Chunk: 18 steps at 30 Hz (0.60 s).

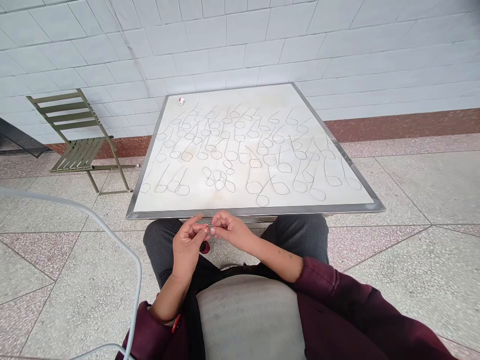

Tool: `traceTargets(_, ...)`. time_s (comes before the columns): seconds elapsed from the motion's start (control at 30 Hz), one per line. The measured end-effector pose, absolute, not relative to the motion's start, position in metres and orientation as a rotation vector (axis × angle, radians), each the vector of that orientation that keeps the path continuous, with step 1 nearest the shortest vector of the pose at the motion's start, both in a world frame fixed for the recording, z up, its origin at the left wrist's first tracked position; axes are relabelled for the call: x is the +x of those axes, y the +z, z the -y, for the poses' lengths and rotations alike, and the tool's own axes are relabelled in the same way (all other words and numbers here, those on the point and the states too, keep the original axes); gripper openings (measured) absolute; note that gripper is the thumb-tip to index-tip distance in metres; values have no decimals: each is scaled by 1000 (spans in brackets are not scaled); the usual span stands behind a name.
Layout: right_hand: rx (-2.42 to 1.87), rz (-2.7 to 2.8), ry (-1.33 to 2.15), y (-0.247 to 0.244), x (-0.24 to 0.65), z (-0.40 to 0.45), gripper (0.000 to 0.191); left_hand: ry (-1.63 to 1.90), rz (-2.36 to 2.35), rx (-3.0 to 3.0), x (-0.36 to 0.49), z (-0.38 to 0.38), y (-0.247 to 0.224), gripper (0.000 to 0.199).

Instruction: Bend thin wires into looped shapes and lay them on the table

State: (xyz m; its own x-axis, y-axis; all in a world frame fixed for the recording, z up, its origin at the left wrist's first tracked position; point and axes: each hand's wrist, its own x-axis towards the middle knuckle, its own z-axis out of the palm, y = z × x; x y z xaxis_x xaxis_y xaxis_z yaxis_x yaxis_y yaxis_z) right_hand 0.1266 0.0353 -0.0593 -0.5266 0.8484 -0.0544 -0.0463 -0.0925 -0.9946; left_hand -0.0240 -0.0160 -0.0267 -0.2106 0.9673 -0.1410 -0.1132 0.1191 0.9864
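On the small white object (pixel 181 101) at the counter's far left corner we make out red marks, too small to read. The counter (pixel 174 203) has a smooth white top, faintly stained brown in places, inside a grey metal edge (pixel 255 212). Its far side runs close by the wall (pixel 247 30) of pale blocks; speckled stone floor (pixel 412 260) spreads out on both sides. Rows of thin wire loops (pixel 255 193), most of them a ring with a straight tail, cover much of the top, and near the middle of the front several rings overlap in a cluster. One loop lies very near the front edge, while a strip of white shows before those at the left.

Just short of that edge, over the lap, we see the thin wire piece (pixel 207 215) between the two hands, partly hidden by fingers. The left hand (pixel 187 242) pinches it between thumb and fingertips, nearly closed; the right hand (pixel 227 227) pinches it alongside, its fingers curled. A slatted green folding chair (pixel 77 151) stands left of the counter.
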Motion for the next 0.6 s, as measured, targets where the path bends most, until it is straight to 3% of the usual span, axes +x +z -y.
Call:
traceTargets(0.23, -858, 1395, 1821, -60, 127, -37, 27, 1282, -1346, 887, -24, 16, -30, 48)
traceTargets(0.6, -783, 1466, 1849, -55, 130, -37, 23, 1193, -1309, 895, -27, 16, -30, 44)
